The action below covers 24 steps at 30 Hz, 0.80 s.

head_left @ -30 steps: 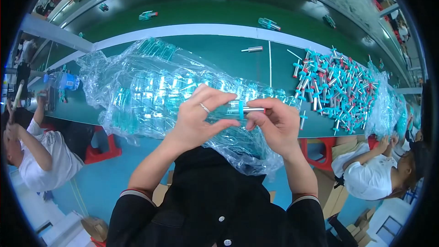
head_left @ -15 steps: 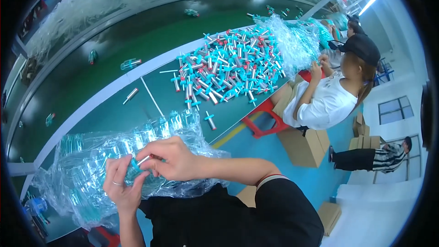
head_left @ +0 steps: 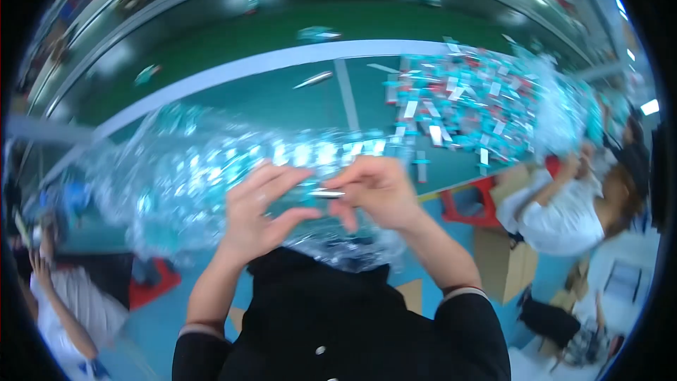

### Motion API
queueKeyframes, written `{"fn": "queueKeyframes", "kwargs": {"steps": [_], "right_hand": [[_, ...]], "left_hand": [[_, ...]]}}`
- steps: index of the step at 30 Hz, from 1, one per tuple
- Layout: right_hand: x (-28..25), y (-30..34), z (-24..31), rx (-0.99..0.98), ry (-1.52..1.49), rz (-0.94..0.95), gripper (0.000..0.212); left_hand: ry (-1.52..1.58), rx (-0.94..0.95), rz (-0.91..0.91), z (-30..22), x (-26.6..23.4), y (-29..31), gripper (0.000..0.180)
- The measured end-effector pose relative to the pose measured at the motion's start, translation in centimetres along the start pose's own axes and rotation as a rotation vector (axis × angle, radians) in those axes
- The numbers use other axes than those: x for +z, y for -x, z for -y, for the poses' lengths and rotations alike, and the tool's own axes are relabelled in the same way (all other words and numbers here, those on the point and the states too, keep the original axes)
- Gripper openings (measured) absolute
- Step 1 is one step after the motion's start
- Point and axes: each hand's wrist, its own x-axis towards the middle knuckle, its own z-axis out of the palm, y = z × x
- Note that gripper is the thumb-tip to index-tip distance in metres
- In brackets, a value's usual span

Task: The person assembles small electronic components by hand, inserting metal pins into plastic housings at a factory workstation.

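My right hand [head_left: 377, 190] pinches a small silver cylinder [head_left: 328, 193] in its fingertips, over the plastic. Facing it, my left hand [head_left: 257, 208] has thumb and forefinger apart, close to the cylinder's left end. A blurred teal patch shows between the hands; whether it belongs to the cylinder I cannot tell. Beneath both hands spreads a crinkled clear plastic bag [head_left: 190, 176] with rows of teal and clear pieces in it. To the right lies a large pile of silver cylinders with teal collars and red ends [head_left: 458, 99].
One loose silver cylinder [head_left: 312, 80] rests on the green table [head_left: 268, 102]. Beyond a pale rail, a green belt [head_left: 211, 53] carries scattered pieces. A co-worker in white [head_left: 564, 204] sits at the right by a red stool [head_left: 469, 201]; another person [head_left: 70, 310] is at the lower left.
The view has turned, so the bag and pile sit differently in it. My hands have moved apart a little; the left fingers have come off the piece, which stays in my right hand.
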Motion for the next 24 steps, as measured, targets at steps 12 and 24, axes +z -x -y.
{"fn": "queueKeyframes", "kwargs": {"steps": [12, 24], "right_hand": [[1.7, 0.7, 0.3, -0.042, -0.005, 0.014, 0.01], [2.3, 0.8, 0.5, -0.026, 0.057, -0.005, 0.008]], "left_hand": [[0.17, 0.005, 0.027, 0.1, -0.8, 1.3, 0.053], [0.238, -0.063, 0.11, 0.4, -1.1, 1.4, 0.054]]}}
